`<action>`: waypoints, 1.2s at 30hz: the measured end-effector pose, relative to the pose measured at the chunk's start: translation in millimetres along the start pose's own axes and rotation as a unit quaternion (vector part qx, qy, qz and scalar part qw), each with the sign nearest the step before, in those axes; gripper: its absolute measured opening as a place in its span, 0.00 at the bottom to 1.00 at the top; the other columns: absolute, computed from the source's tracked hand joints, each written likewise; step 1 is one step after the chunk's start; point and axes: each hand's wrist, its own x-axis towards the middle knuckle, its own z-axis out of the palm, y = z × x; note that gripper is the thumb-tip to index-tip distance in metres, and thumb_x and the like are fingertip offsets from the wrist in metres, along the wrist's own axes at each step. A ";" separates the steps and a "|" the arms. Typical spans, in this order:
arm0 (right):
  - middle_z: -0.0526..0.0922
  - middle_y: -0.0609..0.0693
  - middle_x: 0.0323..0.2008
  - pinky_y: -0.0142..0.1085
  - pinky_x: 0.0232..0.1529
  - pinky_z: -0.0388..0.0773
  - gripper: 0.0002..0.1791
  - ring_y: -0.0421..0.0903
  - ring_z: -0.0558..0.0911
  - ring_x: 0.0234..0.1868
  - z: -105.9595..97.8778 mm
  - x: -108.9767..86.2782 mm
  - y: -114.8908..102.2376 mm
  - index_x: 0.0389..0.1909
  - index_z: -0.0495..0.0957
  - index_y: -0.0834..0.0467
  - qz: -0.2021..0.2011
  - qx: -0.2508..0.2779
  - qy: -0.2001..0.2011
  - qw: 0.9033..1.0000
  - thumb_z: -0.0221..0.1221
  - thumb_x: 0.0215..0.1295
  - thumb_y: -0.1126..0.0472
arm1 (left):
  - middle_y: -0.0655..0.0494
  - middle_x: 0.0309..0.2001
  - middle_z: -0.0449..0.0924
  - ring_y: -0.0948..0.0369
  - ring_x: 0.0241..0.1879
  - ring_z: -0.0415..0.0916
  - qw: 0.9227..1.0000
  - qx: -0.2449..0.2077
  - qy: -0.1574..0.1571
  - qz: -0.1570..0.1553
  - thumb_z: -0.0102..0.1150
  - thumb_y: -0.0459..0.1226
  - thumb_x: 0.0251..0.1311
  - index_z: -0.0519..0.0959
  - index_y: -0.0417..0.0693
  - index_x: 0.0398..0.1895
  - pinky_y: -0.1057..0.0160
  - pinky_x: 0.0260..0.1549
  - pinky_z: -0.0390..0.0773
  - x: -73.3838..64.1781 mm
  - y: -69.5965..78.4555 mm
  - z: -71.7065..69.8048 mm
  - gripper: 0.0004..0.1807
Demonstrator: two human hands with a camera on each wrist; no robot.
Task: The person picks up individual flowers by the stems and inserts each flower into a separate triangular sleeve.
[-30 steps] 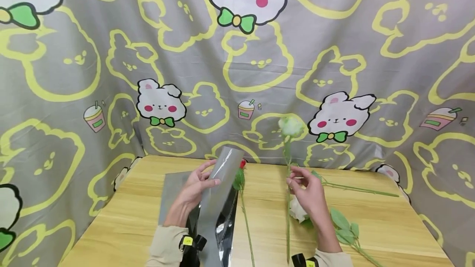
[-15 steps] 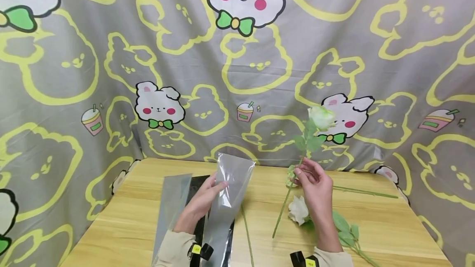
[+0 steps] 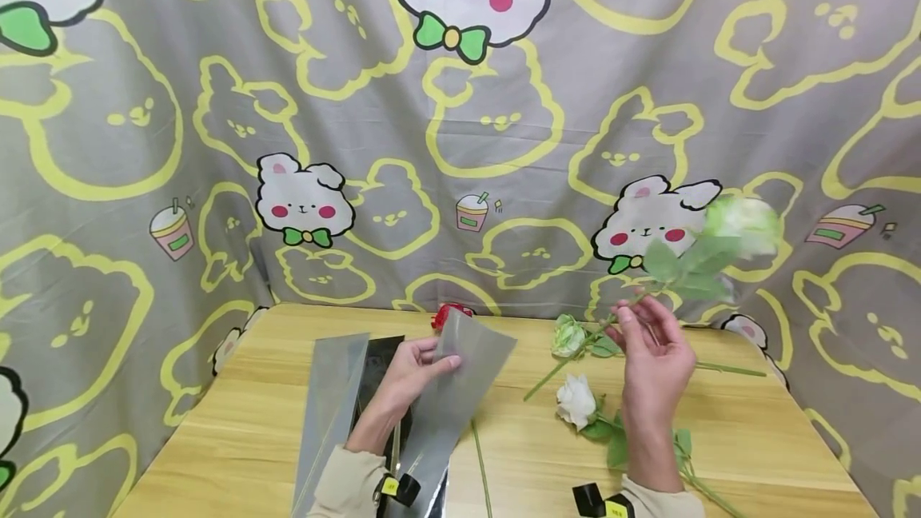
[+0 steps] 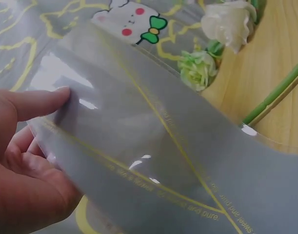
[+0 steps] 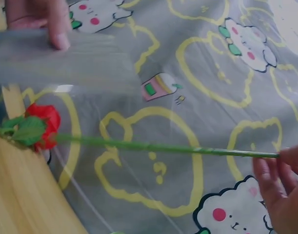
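Note:
My left hand (image 3: 410,378) pinches the upper edge of a translucent grey flower wrapping sleeve (image 3: 460,390), thumb on the near face. In the left wrist view the sleeve (image 4: 134,126) shows gold lines and lettering. My right hand (image 3: 660,362) pinches the stem of a pale green-white rose (image 3: 744,224), raised above the table and tilted with its bloom to the upper right. In the right wrist view that green stem (image 5: 188,148) runs leftward from the fingertips (image 5: 290,158), its far end near a red rose (image 5: 47,127). The sleeve partly hides the red rose in the head view.
A green rose (image 3: 568,336) and a white rose (image 3: 576,400) lie on the wooden table (image 3: 223,430) at the right. More grey wrapping (image 3: 331,390) and a dark sheet (image 3: 377,370) lie left of the held sleeve. A patterned curtain (image 3: 388,126) stands behind.
My right hand has moved right, swinging the rose from upright to tilted right, stem end now to the left. The left hand has shifted slightly right, turning the sleeve's top toward the right.

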 end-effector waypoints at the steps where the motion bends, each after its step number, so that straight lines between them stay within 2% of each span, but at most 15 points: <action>1: 0.84 0.59 0.37 0.37 0.37 0.85 0.18 0.48 0.88 0.37 -0.5 0.9 -2.7 0.53 0.79 0.75 -0.010 0.025 0.013 1.000 0.66 0.62 0.77 | 0.40 0.44 0.88 0.58 0.42 0.86 1.000 0.002 -0.001 0.000 0.70 0.31 0.62 0.82 0.30 0.54 0.62 0.45 0.80 0.7 -0.9 1.8 0.19; 6: 0.80 0.65 0.38 0.39 0.34 0.85 0.23 0.52 0.87 0.36 -4.1 4.6 -13.9 0.53 0.75 0.81 -0.061 0.147 0.065 0.985 0.68 0.57 0.80 | 0.44 0.40 0.89 0.60 0.38 0.85 1.000 0.009 0.002 0.003 0.75 0.30 0.55 0.83 0.30 0.46 0.64 0.42 0.81 2.9 -3.9 10.0 0.17; 10: 0.78 0.67 0.43 0.38 0.32 0.85 0.24 0.53 0.85 0.37 -6.7 6.8 -18.4 0.53 0.75 0.80 -0.091 0.174 0.085 0.977 0.70 0.56 0.78 | 0.44 0.40 0.88 0.59 0.39 0.86 1.000 0.005 -0.010 0.009 0.76 0.28 0.53 0.83 0.30 0.46 0.65 0.40 0.82 3.6 -4.7 14.2 0.17; 15: 0.77 0.66 0.41 0.38 0.32 0.86 0.23 0.53 0.84 0.37 -4.4 10.4 -20.5 0.53 0.76 0.79 -0.092 0.185 0.089 0.974 0.70 0.57 0.78 | 0.44 0.40 0.88 0.59 0.40 0.86 1.000 0.013 -0.024 0.014 0.76 0.27 0.53 0.83 0.29 0.47 0.66 0.40 0.82 5.2 -2.8 16.9 0.18; 21: 0.79 0.65 0.40 0.39 0.34 0.86 0.23 0.53 0.85 0.39 6.6 10.8 -17.7 0.54 0.75 0.79 -0.075 0.178 0.047 0.980 0.68 0.58 0.79 | 0.44 0.38 0.88 0.60 0.38 0.85 0.999 0.026 -0.011 0.034 0.76 0.27 0.52 0.83 0.30 0.44 0.66 0.39 0.81 6.0 4.5 15.4 0.16; 27: 0.79 0.64 0.40 0.40 0.35 0.85 0.21 0.51 0.84 0.38 15.2 5.1 -11.5 0.54 0.75 0.80 -0.059 0.122 0.020 0.991 0.66 0.60 0.80 | 0.42 0.39 0.88 0.58 0.38 0.85 0.998 0.046 0.006 0.030 0.77 0.27 0.52 0.83 0.31 0.44 0.67 0.38 0.82 2.4 7.0 15.1 0.17; 33: 0.79 0.63 0.38 0.40 0.36 0.85 0.19 0.52 0.83 0.39 14.1 -1.4 -12.2 0.52 0.78 0.77 -0.070 0.100 0.017 0.992 0.66 0.60 0.79 | 0.40 0.39 0.88 0.61 0.35 0.84 0.998 0.051 -0.003 0.041 0.77 0.26 0.52 0.83 0.30 0.43 0.68 0.35 0.81 -0.9 6.5 19.8 0.16; 36: 0.80 0.62 0.37 0.40 0.35 0.86 0.17 0.50 0.84 0.38 13.2 -6.0 -11.0 0.51 0.77 0.78 -0.071 0.093 0.003 0.993 0.66 0.61 0.79 | 0.40 0.38 0.88 0.62 0.34 0.83 0.997 0.058 -0.015 0.051 0.77 0.27 0.52 0.83 0.31 0.43 0.68 0.34 0.80 -3.4 7.1 24.2 0.16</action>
